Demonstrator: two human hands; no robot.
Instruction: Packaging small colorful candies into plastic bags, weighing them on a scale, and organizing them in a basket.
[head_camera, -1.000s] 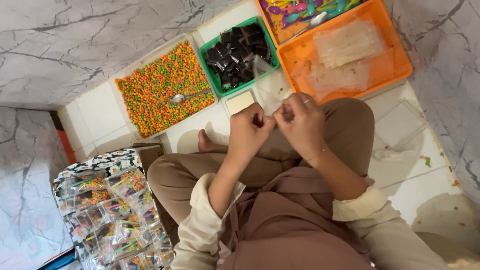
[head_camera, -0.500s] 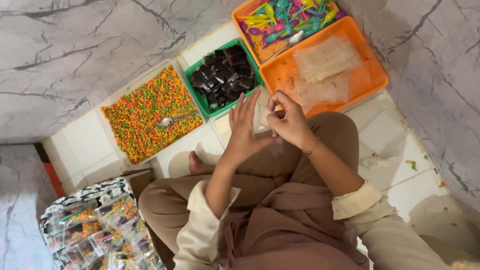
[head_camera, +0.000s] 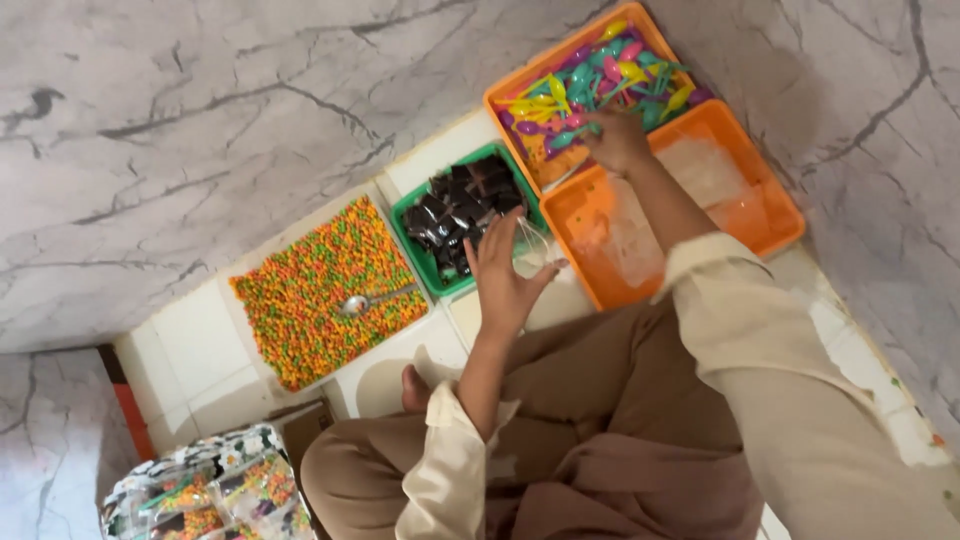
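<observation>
Since half a second ago our right hand (head_camera: 618, 140) has reached up at one o'clock into the orange tray (head_camera: 497, 100) of coloured plastic spoons (head_camera: 585, 85), fingers pinching one. Our left hand (head_camera: 503, 280) holds a clear bag (head_camera: 530, 255), fingers spread.

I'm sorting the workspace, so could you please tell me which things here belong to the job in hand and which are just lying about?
In use:
right hand in the spoon tray
left hand holding a clear bag
sachet tray
candy tray with its scoop
bag tray

Lying about:
filled packets
</observation>
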